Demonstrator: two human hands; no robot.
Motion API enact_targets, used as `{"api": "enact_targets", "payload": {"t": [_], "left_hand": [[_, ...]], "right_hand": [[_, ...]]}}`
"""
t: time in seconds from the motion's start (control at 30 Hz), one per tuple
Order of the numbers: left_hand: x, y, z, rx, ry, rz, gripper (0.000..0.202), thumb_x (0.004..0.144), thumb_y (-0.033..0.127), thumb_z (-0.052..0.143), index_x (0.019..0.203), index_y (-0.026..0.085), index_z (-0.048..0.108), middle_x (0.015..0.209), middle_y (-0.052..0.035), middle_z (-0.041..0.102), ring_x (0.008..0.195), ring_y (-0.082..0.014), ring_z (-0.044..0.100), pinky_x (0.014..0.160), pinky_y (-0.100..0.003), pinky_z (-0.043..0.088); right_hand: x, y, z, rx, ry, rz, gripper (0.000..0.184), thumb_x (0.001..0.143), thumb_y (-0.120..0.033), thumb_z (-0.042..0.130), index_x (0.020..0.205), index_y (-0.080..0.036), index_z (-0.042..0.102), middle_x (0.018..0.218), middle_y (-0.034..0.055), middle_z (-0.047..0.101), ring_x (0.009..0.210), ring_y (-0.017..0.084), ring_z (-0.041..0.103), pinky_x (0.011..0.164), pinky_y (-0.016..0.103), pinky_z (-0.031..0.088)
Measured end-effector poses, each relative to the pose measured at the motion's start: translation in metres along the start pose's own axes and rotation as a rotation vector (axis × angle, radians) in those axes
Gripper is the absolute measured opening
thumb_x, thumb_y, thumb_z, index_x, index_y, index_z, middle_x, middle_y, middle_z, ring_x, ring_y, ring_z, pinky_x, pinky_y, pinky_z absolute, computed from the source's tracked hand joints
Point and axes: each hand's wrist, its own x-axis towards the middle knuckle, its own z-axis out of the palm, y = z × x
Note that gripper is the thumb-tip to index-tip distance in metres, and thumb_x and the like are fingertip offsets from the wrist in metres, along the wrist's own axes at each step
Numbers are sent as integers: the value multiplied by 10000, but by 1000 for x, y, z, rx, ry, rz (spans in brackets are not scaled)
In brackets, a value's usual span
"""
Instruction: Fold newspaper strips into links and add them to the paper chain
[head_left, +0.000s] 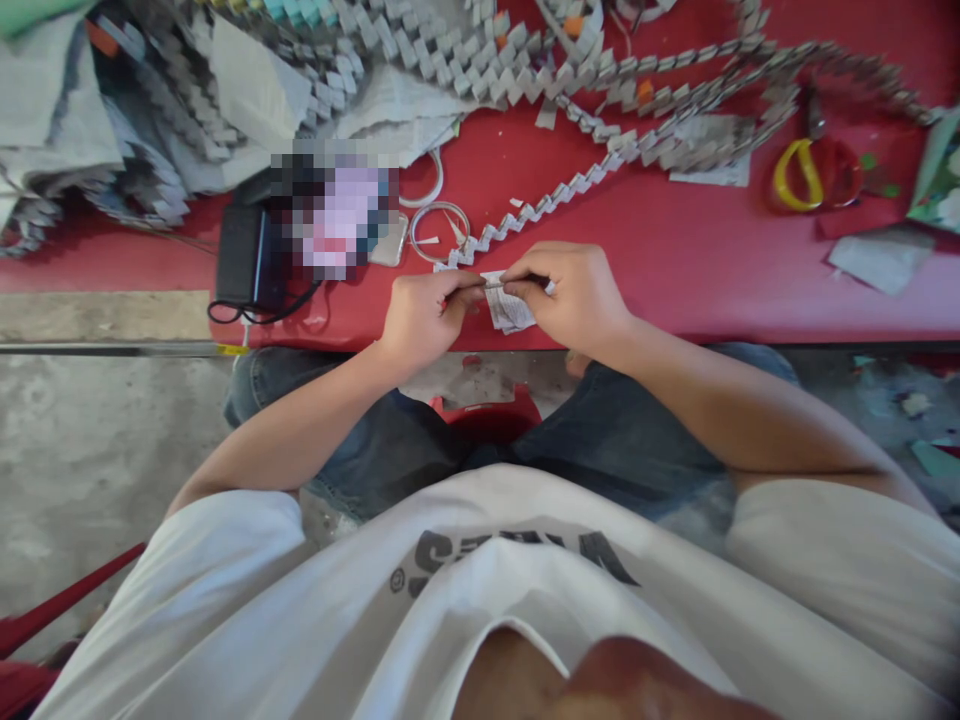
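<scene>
Close to the front edge of the red table, my left hand (427, 315) and my right hand (574, 295) pinch a thin folded paper strip (493, 284) between them. Each hand has thumb and fingertips pressed together on one end of it. Just under the strip lie small printed paper pieces (512, 308). A zigzag chain of folded paper (540, 207) runs from beside my left fingertips up to the right. Past the left hand are a white ring-shaped coil (440, 232) and a small clear case (388, 240).
More folded paper chains (480, 60) and paper sheets (255, 75) cover the back of the red table (720, 260). Scissors (814, 175) with yellow and red handles lie at right. A black box with a cord (244, 255) stands at left beside a pixelated patch.
</scene>
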Motion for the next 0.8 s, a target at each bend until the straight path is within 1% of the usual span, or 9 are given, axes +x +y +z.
{"api": "enact_targets", "payload": {"t": [0.17,0.37,0.43,0.5,0.57,0.63,0.73,0.77,0.8], "left_hand": [[4,-4,-4,13,-12,-46,260,1019,205,654,1083,235,904,940,-8,907,881,-187,875,839,-306,670],[12,-8,-13,-42,-18,-107,254,1061,293,637,1104,234,880,900,-19,882,759,-175,842,799,-334,666],[17,-11,-21,-37,-42,-110,269,1086,364,629,1120,242,866,877,-16,862,753,-177,829,799,-350,657],[24,-16,-36,62,-18,-112,295,1090,471,649,1116,259,852,870,-15,844,801,-190,820,841,-386,642],[34,-24,-57,254,121,-108,338,1040,582,724,1129,273,829,981,-22,851,935,-210,810,949,-442,607],[43,-33,-79,414,209,-147,513,925,679,835,1248,283,784,1226,-47,845,1160,-243,786,1069,-490,551],[52,-50,-104,632,243,-285,1020,675,914,895,1432,257,708,1599,-144,688,1558,-417,595,1193,-621,416],[54,-56,-109,672,264,-330,1157,609,993,859,1445,209,700,1606,-195,669,1600,-471,548,1188,-652,379],[55,-63,-113,674,202,-371,1235,606,1041,813,1468,168,679,1575,-226,682,1635,-479,511,1172,-645,351]], "right_hand": [[3,5,-5,-50,2,20,133,975,-174,756,960,-227,877,949,61,848,841,249,748,774,393,518],[11,11,-20,-117,7,39,138,970,-155,759,906,-243,844,921,63,842,828,274,752,789,429,534],[13,14,-25,-146,-1,37,147,963,-149,753,905,-252,841,929,64,848,835,284,758,792,440,545],[15,17,-32,-183,11,38,153,956,-145,745,916,-258,841,945,69,854,868,302,768,808,458,558],[16,22,-39,-216,35,54,151,958,-155,744,929,-265,844,961,75,860,896,318,774,830,478,569],[17,25,-46,-225,51,88,132,967,-185,756,946,-273,852,973,73,866,896,319,775,842,488,577],[16,28,-52,-207,58,126,104,974,-226,774,964,-277,864,971,65,870,880,309,772,829,481,584],[15,28,-52,-201,57,128,100,974,-234,777,967,-278,866,970,64,871,882,308,772,824,478,586],[15,28,-53,-196,55,127,99,975,-237,778,966,-281,867,971,63,873,882,307,773,819,476,588]]}}
